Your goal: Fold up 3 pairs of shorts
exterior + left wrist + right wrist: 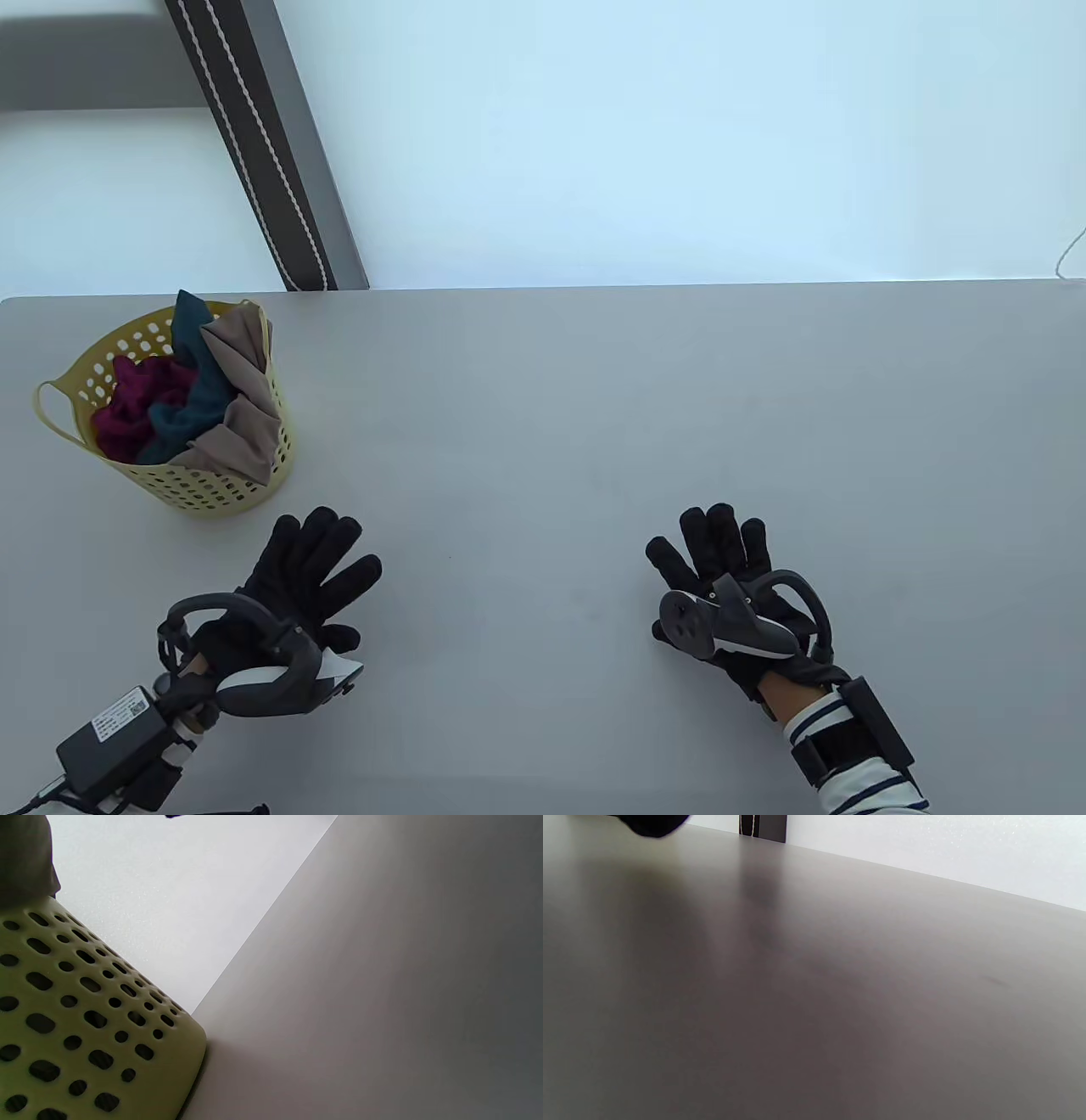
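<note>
Table view: shorts [204,390] bunched in basket [212,488], axis unclear.

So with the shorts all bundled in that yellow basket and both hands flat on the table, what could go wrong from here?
1. The maroon shorts, teal shorts and beige shorts lie tangled together, so pulling one might drag out another.
2. The yellow basket looks light and stands near the table's left edge; a tug could tip it.
3. The left hand is nearer; the right hand must reach across.
</note>
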